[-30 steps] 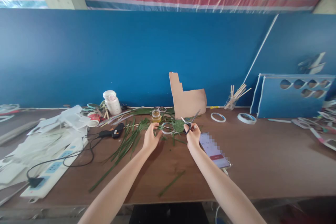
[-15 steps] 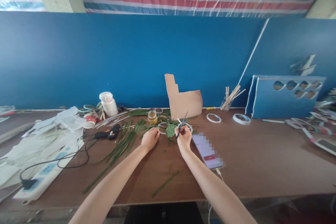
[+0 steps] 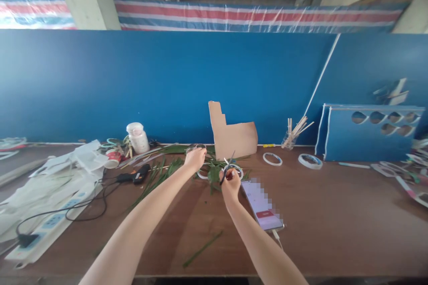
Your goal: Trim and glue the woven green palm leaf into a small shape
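My right hand (image 3: 230,183) is closed around a pair of dark scissors (image 3: 228,167), blades pointing up and away. Just left of it lie green leaf pieces (image 3: 214,173), with a white ring (image 3: 202,174) partly under them. My left hand (image 3: 195,159) reaches farther back, over the spot where a small glass jar stood; its fingers curl downward. Whatever is under those fingers is hidden. A thin dark-rimmed ring (image 3: 199,146) shows just beyond them. Long green leaf strips (image 3: 160,176) spread to the left of my left forearm.
A cardboard piece (image 3: 236,140) leans on the blue panel (image 3: 174,80). A phone (image 3: 262,205) lies right of my right hand. Tape rolls (image 3: 272,159) and a cup of sticks (image 3: 290,140) stand behind. Left are a glue gun (image 3: 135,175), a white bottle (image 3: 137,138) and a power strip (image 3: 50,227).
My left hand has moved forward, from beside the leaf pieces to over the glass jar's place. My right hand keeps the scissors near the same spot. The view has tilted up slightly.
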Demonstrator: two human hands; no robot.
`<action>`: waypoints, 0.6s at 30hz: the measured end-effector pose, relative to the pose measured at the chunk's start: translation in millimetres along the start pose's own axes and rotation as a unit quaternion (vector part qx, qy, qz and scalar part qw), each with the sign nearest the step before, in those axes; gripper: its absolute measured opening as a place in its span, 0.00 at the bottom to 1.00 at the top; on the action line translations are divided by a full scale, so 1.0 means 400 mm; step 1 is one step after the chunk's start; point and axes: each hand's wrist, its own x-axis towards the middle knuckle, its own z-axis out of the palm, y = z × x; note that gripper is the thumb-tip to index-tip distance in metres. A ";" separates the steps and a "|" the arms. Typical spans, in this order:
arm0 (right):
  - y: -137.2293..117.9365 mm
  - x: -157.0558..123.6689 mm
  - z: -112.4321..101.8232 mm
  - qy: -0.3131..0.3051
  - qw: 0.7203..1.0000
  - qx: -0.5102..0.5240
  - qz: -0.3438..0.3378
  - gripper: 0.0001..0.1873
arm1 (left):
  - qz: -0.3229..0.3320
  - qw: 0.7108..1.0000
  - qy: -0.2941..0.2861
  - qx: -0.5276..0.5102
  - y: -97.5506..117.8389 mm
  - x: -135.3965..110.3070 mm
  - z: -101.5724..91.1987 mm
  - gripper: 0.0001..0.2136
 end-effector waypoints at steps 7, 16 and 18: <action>0.010 0.008 -0.008 -0.005 1.000 -0.010 0.021 0.13 | 0.001 0.995 -0.097 0.024 0.100 0.142 0.008 0.11; 0.014 0.010 0.000 0.004 0.999 0.022 0.039 0.12 | 0.034 0.989 -0.141 0.030 0.084 0.183 0.042 0.15; 0.014 0.011 0.000 0.005 0.999 0.020 0.039 0.12 | 0.057 0.987 -0.146 0.030 0.084 0.184 0.047 0.12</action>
